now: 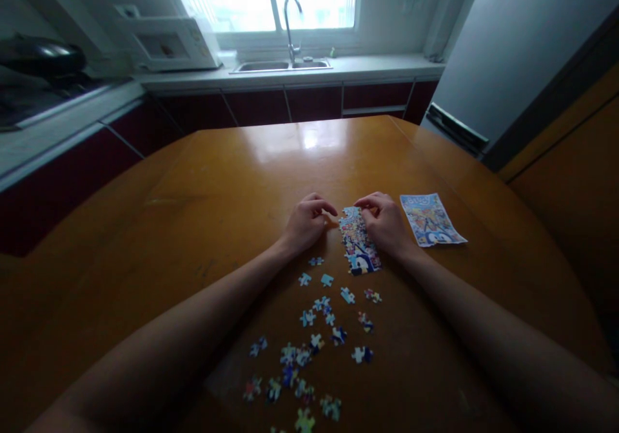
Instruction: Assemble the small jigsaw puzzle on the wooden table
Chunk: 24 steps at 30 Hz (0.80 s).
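Observation:
A partly assembled jigsaw puzzle point(358, 238) lies flat on the table, a tall strip of colourful pieces with a blue-and-white figure at its lower end. At its upper right edge is my right hand point(385, 225), fingers bent and closed on the border, covering part of it. Just off the upper left edge hovers my left hand point(308, 221), index finger stretched toward the puzzle and thumb apart below it; no piece shows in it. Nearer to me lie loose puzzle pieces, among them a light blue piece point(327, 280) and a white-and-blue piece point(362, 354).
A creased picture sheet point(432, 220) lies right of my right hand. The wooden table point(232, 182) has a far edge before the counter with a sink point(264, 66) and faucet point(291, 30). A microwave point(169, 43) and a pan point(43, 56) stand left, a fridge point(527, 40) right.

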Each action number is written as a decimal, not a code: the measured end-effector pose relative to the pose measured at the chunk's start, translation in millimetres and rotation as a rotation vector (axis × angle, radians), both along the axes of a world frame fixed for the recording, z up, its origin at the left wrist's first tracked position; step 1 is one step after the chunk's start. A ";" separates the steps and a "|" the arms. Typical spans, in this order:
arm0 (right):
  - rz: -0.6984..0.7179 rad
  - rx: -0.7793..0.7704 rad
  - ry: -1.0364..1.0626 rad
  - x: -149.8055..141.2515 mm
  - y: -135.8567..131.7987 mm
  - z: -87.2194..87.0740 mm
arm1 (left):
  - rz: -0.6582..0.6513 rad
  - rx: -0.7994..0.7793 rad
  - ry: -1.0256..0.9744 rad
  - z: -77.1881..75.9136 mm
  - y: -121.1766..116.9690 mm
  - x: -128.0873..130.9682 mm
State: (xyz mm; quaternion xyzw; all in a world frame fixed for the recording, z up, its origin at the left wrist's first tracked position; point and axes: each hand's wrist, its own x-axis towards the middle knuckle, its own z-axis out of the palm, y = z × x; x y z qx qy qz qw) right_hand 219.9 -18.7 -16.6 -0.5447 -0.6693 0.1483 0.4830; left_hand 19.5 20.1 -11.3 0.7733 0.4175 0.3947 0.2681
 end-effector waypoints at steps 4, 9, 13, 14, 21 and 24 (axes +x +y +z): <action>0.008 -0.013 -0.002 -0.3 -1.5 7.4 | 0.012 -0.020 -0.011 2.1 -0.9 0.2; 0.096 -0.067 -0.038 -13.6 -15.0 32.9 | 0.034 -0.022 -0.017 2.2 0.5 -0.5; 0.323 -0.194 -0.130 -34.3 -42.3 61.5 | 0.054 -0.025 -0.037 -0.8 3.1 -1.0; 0.396 -0.238 -0.190 -38.9 -50.3 67.7 | 0.058 -0.033 -0.043 -1.3 3.3 -0.9; 0.642 -0.439 -0.585 -51.4 -79.3 76.1 | 0.060 -0.032 -0.033 -0.5 0.9 0.9; 0.653 -0.434 -0.645 -53.0 -78.0 70.4 | 0.057 -0.039 -0.032 0.6 0.2 1.6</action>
